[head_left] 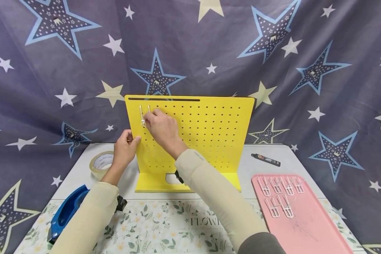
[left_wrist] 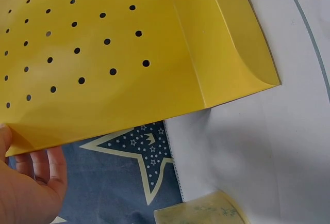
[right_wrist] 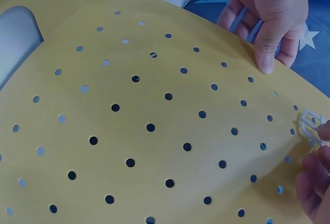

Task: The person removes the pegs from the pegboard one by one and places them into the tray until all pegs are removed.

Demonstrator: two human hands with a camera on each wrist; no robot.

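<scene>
A yellow pegboard (head_left: 206, 141) stands upright on its own base, rows of small holes across its face. My left hand (head_left: 125, 150) grips its left edge, thumb (right_wrist: 266, 53) on the front and fingers (left_wrist: 41, 164) behind. Near the top left corner, my right hand (head_left: 163, 128) pinches a white wire pegboard hook (head_left: 141, 114) against the face. Part of that hook (right_wrist: 309, 121) shows beside the fingertips in the right wrist view; the rest is covered. Whether its ends sit in the holes I cannot tell.
On the right, a pink tray (head_left: 308, 225) carries several similar wire hooks (head_left: 280, 185). A black cutter-like tool (head_left: 265, 159) lies behind it. Left of the board are a tape roll (head_left: 96, 165) and a blue tape dispenser (head_left: 63, 211). A star-patterned curtain (head_left: 190, 42) hangs behind.
</scene>
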